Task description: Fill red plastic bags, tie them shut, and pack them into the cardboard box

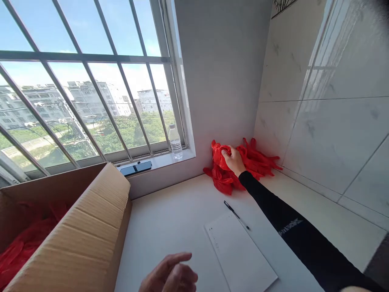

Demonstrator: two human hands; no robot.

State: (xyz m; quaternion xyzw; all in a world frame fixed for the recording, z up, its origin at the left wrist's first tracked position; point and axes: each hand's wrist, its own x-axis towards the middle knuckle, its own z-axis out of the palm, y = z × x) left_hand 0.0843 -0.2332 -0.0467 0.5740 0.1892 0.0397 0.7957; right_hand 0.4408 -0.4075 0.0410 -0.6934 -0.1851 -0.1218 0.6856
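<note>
Right hand [234, 161] in a long black sleeve reaches to the far right corner of the white tabletop [164, 227], its fingers bent into a heap of thin, crumpled red material [223, 178]. The fingertips are partly buried, so I cannot tell whether they are closed on a piece; the heap's folds overlap too much to count pieces, and plastic or cloth is hard to say.

One open brown cardboard box [100, 202] takes up the left side of the tabletop, cut off at the left and bottom of the view. More red material [27, 239] lies inside, dim and partly hidden behind the raised flap.

Left hand [173, 275] is cut off at the wrist above the near edge, fingers loosely curled with gaps between them, and bare of any load.

One flat white rectangular pad [240, 251] lies between the hands, its near end out of view, its small printed marks unreadable. One dark, flat, phone-like slab [136, 168] rests at the near left of the window sill, and one clear plastic bottle with a white cap [175, 144] stands at the sill's right end. One slim black-ended pen [237, 215] lies by the pad's far right corner; whether they touch is unclear.
</note>
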